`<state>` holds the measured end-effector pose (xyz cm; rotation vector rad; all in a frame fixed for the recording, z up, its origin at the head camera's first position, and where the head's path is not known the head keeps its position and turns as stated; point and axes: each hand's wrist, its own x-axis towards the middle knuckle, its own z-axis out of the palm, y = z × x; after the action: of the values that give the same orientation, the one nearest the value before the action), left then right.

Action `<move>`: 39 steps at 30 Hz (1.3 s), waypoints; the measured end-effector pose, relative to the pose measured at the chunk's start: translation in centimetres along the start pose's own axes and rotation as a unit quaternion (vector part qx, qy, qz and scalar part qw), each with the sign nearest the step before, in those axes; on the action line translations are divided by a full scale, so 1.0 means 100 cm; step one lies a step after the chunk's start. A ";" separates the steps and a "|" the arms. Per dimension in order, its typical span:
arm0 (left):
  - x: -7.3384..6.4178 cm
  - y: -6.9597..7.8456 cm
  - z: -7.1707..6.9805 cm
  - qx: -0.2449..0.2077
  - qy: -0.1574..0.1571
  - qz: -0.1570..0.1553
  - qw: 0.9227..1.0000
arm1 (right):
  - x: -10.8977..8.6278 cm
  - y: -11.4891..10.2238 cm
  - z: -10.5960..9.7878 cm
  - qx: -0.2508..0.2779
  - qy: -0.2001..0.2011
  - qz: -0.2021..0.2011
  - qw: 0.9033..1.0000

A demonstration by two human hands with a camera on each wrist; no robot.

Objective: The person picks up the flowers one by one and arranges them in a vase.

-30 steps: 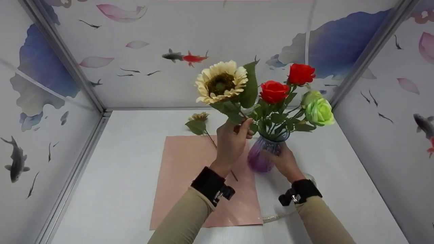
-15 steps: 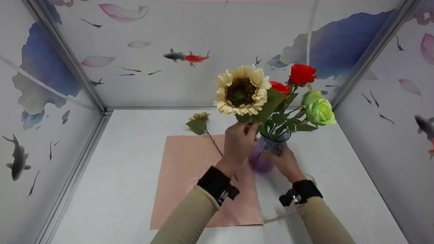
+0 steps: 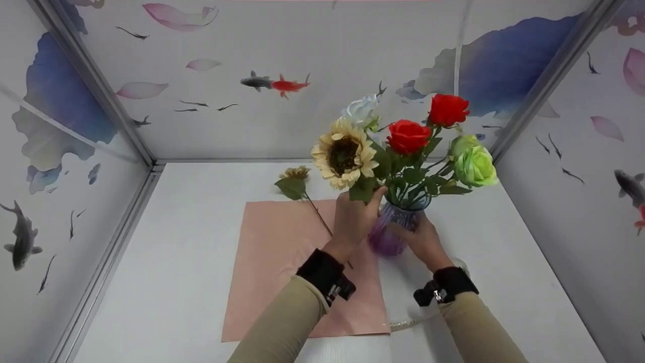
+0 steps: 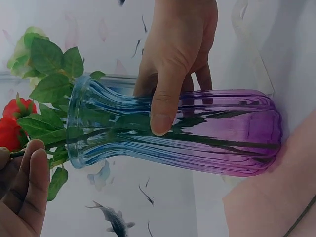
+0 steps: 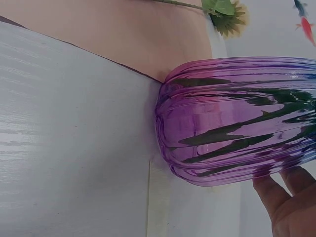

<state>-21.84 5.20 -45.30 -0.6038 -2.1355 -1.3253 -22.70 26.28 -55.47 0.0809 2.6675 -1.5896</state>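
Observation:
My right hand (image 3: 426,242) holds the ribbed glass vase (image 3: 390,234), blue at the mouth and purple at the base, and the left wrist view shows its thumb across the glass. Red roses (image 3: 409,136) and pale green roses (image 3: 473,166) stand in the vase, their stems visible through it. Left of the mouth, my left hand (image 3: 352,219) is just under a cream sunflower (image 3: 343,155). In the left wrist view its fingers (image 4: 37,173) pinch a dark stem, which appears to run in at the vase mouth. A pale blue rose (image 3: 360,108) shows behind the sunflower.
Another sunflower (image 3: 295,174) lies with its stem across a pink sheet (image 3: 282,272) on the white table (image 3: 166,282). A whitish strip (image 3: 405,324) lies beside the sheet. Printed panels wall in the table at the back and both sides.
My left hand moved right with the sunflower, then lowered it beside the vase mouth, and its head now tilts left. The pale blue rose came into view. My right hand stayed on the vase.

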 end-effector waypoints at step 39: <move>0.039 -0.009 0.023 -0.124 -0.086 -0.297 0.943 | -0.003 -0.001 0.001 -0.005 0.005 -0.004 1.000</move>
<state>-25.81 7.26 -44.22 -0.1636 -2.4180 -1.9456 -22.41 26.16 -55.38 0.0786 2.6857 -1.5834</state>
